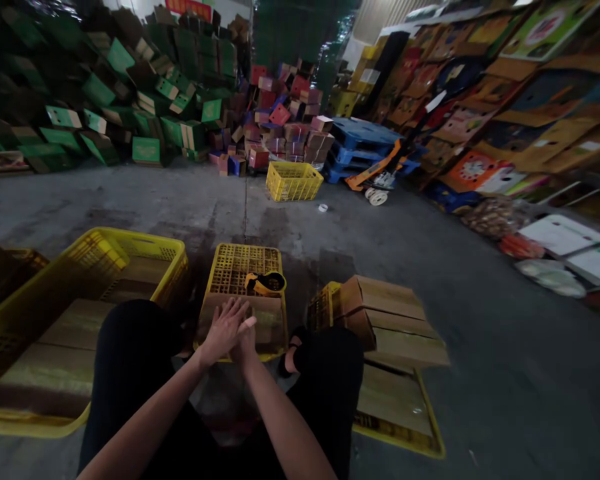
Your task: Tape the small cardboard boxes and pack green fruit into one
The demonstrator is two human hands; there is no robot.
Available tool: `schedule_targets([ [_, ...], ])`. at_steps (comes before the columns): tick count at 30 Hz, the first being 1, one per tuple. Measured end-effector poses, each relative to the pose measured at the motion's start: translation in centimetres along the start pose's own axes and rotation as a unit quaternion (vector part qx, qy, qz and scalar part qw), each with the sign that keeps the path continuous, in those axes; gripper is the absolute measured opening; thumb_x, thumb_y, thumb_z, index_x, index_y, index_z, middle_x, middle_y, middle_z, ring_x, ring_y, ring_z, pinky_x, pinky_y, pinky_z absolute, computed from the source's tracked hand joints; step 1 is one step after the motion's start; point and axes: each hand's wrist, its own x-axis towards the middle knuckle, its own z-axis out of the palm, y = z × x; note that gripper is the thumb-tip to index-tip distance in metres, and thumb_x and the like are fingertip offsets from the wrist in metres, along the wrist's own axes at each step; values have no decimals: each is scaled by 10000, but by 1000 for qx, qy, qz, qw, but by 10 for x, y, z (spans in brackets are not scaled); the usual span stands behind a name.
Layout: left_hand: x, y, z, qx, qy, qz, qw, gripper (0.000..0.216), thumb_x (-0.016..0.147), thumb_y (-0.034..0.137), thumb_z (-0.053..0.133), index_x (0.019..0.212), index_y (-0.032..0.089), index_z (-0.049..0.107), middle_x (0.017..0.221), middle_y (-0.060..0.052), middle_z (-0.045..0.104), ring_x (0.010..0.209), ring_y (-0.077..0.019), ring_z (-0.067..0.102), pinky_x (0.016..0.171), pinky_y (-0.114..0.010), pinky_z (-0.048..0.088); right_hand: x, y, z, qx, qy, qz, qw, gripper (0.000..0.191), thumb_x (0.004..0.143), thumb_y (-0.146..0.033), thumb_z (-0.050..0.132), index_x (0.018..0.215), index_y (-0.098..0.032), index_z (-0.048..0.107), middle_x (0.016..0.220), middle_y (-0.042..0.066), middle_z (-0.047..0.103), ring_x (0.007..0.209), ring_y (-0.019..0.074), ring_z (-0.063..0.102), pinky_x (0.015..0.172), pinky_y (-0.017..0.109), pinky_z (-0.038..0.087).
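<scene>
In the head view, my left hand [226, 325] lies with fingers stretched out, overlapping my right hand [243, 343]. The right hand's fingers are mostly hidden beneath the left, so their pose is unclear. Both hands are just over a flat brown cardboard piece [269, 321], which lies across the near part of an upturned yellow plastic crate [245, 259] between my knees. Beyond the fingertips, a yellow and black object that looks like a tape dispenser [266, 283] rests on the crate's grid.
A big yellow crate [167, 272] with cardboard inside stands left. To the right, folded cardboard boxes [390, 310] lie on another crate. Farther off are a yellow basket [294, 182], an orange pallet jack [380, 170], blue pallets [363, 133] and heaped green boxes [147, 150].
</scene>
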Motion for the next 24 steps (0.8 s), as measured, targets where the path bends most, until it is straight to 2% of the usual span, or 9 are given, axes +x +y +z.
schedule_targets([
  [3, -3, -26, -3, -20, -35, 11, 999, 599, 1055, 511, 349, 1585, 232, 354, 1634, -117, 360, 1543, -321, 240, 1211, -581, 248, -3, 26, -26, -85, -30, 11, 996, 545, 1014, -348, 453, 1549, -242, 427, 1598, 108, 415, 1515, 309, 307, 1232, 624, 134],
  [6, -13, -52, -1, -17, -52, 7, 999, 614, 1037, 526, 381, 1575, 229, 382, 1654, -115, 313, 1560, -318, 178, 1232, -573, 190, -16, 58, -49, -146, -7, 83, 986, 590, 1044, -426, 381, 1592, -215, 337, 1651, 121, 298, 1547, 310, 222, 1221, 634, 156],
  [8, -19, -62, 0, -13, -44, -38, 998, 621, 1032, 528, 378, 1575, 226, 382, 1674, -115, 257, 1569, -331, 122, 1226, -605, 165, -25, 76, -56, -114, 8, 153, 982, 661, 1038, -481, 361, 1604, -146, 300, 1649, 167, 287, 1533, 333, 259, 1207, 596, 239],
  [11, -25, -66, 4, -42, -14, -113, 993, 665, 1031, 543, 355, 1591, 184, 344, 1705, -131, 118, 1572, -346, 8, 1224, -602, 164, -32, 92, -55, 11, 37, 214, 976, 722, 1016, -520, 381, 1580, -70, 336, 1606, 215, 358, 1494, 333, 352, 1184, 504, 337],
  [15, -28, -59, 10, -111, 31, -226, 967, 768, 1017, 593, 350, 1631, 155, 204, 1695, -179, -113, 1558, -397, 19, 1220, -594, 173, -33, 98, -52, 99, 60, 242, 964, 672, 994, -532, 406, 1530, -131, 457, 1547, 163, 476, 1441, 306, 448, 1165, 450, 377],
  [17, -29, -55, 10, -137, 48, -259, 955, 795, 1009, 601, 364, 1637, 158, 162, 1701, -194, -64, 1563, -372, 59, 1229, -569, 167, -33, 97, -54, 142, 62, 272, 950, 702, 959, -542, 444, 1532, -138, 458, 1537, 155, 490, 1406, 304, 495, 1145, 435, 404],
  [19, -30, -54, 7, -152, 68, -266, 950, 799, 999, 599, 388, 1636, 170, 169, 1709, -172, 52, 1573, -320, 42, 1249, -533, 127, -33, 93, -59, 196, 66, 284, 936, 726, 919, -544, 500, 1526, -147, 471, 1524, 149, 509, 1365, 308, 538, 1125, 424, 427],
  [21, -31, -56, 2, -166, 90, -263, 946, 793, 991, 595, 411, 1635, 196, 177, 1707, -139, 125, 1578, -285, 31, 1261, -512, 96, -35, 85, -67, 230, 73, 263, 934, 744, 901, -547, 540, 1530, -157, 466, 1497, 142, 542, 1337, 311, 564, 1110, 419, 445],
  [24, -30, -58, -1, -216, 110, -235, 941, 791, 992, 602, 428, 1638, 224, 172, 1701, -124, 173, 1574, -286, 92, 1262, -517, 106, -35, 64, -88, 225, 108, 204, 947, 779, 919, -551, 555, 1568, -152, 392, 1500, 141, 541, 1371, 308, 532, 1108, 420, 455],
])
